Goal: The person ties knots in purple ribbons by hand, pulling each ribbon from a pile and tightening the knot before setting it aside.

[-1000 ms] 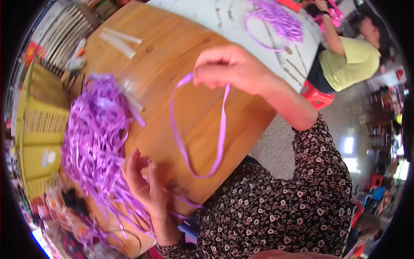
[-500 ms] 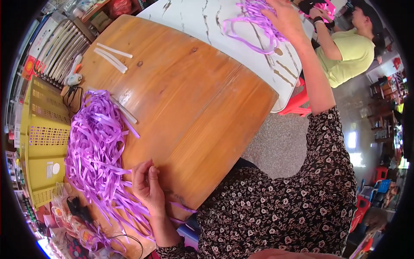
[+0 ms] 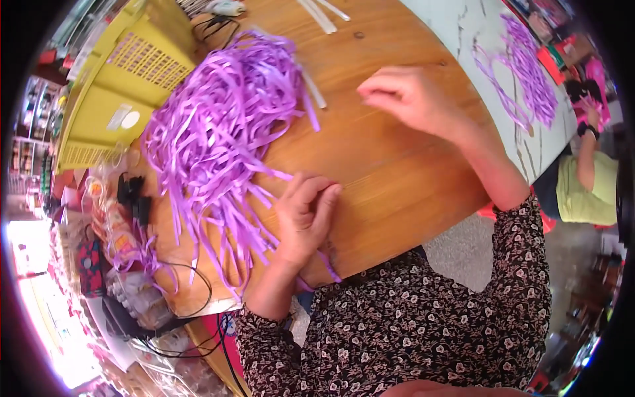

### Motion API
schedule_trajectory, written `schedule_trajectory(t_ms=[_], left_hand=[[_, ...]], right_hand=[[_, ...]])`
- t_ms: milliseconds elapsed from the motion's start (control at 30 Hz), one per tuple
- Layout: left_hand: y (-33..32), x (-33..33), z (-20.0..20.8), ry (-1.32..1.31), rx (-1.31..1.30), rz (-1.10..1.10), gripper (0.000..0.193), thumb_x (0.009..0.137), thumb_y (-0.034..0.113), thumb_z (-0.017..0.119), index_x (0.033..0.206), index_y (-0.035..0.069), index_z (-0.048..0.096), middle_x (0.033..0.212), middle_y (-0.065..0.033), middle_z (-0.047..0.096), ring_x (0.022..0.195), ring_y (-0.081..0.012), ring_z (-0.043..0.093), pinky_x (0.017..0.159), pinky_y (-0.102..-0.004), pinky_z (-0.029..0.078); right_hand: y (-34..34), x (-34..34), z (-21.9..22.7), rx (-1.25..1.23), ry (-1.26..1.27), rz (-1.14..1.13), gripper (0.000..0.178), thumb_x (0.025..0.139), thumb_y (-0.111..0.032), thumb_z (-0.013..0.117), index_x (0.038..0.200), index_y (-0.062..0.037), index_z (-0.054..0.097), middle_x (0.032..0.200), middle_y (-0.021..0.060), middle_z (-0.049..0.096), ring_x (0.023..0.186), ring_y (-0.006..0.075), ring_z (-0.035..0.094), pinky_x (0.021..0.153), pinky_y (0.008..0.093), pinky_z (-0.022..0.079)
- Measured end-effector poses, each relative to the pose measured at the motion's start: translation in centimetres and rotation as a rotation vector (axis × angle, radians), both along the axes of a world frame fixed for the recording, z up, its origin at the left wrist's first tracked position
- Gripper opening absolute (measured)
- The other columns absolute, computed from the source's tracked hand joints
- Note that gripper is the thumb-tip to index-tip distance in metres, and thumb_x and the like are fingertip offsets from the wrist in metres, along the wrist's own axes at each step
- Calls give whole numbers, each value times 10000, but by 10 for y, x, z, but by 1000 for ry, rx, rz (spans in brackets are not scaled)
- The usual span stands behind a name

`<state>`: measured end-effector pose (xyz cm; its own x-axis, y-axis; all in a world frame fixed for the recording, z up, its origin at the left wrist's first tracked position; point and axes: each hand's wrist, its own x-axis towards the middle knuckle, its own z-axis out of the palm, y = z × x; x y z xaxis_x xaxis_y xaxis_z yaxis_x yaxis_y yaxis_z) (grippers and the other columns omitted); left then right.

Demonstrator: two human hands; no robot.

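A large tangled pile of purple ribbons (image 3: 218,112) covers the left part of the wooden tabletop. My left hand (image 3: 304,215) rests at the pile's right edge, its fingers curled round a ribbon strand that runs in from the pile. A loose ribbon end shows beside the wrist, near the table's front edge. Above the bare wood to the right, my right hand (image 3: 413,99) hovers with its fingertips drawn together. Nothing shows between them, though motion softens the outline. A looser bundle of purple ribbons (image 3: 529,73) lies on the white marbled table at the far right.
White sticks (image 3: 319,14) and a glue gun (image 3: 226,8) lie at the back; another stick is beside the pile. A yellow basket (image 3: 99,132) stands at left, near bagged items and a black cable (image 3: 208,284). Another person (image 3: 585,188) is at far right.
My right hand has left the ribbon bundle on the white table and come back over the wood. The view has swung right; my left hand stays by the pile.
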<state>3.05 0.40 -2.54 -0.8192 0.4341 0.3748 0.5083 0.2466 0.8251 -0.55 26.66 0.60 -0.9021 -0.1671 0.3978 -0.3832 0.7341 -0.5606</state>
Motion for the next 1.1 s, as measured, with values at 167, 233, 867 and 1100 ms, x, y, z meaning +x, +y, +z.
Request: schedule_trajectory(t_ms=[167,233,867,1100], left_hand=[[-5,-3,1,-57,37,-15,49,799,4,650,806,-14,605,740,-75,571,648,-153,534,588,-249,426],[-5,-3,-2,-30,69,9,69,794,47,673,811,4,622,692,-74,535,568,-155,507,511,-263,400],[-8,1,4,12,77,-16,56,783,23,672,799,13,620,735,-67,571,629,-164,535,556,-260,425],[-9,-4,4,334,107,62,231,741,21,689,955,0,605,850,-133,571,717,-243,566,607,-329,456]], right_hand=[[-70,-44,-3,-27,197,280,111,796,-73,642,883,-5,637,815,118,627,743,265,605,651,328,479],[-84,-55,-3,-27,213,282,122,784,-96,658,869,-11,637,813,108,620,759,268,596,666,342,477],[-55,-15,57,-473,52,326,158,882,-32,542,1005,-9,638,1003,111,634,948,215,595,849,314,471],[-26,30,91,-903,155,632,248,963,-159,416,959,39,565,832,130,622,797,249,569,764,364,443]])
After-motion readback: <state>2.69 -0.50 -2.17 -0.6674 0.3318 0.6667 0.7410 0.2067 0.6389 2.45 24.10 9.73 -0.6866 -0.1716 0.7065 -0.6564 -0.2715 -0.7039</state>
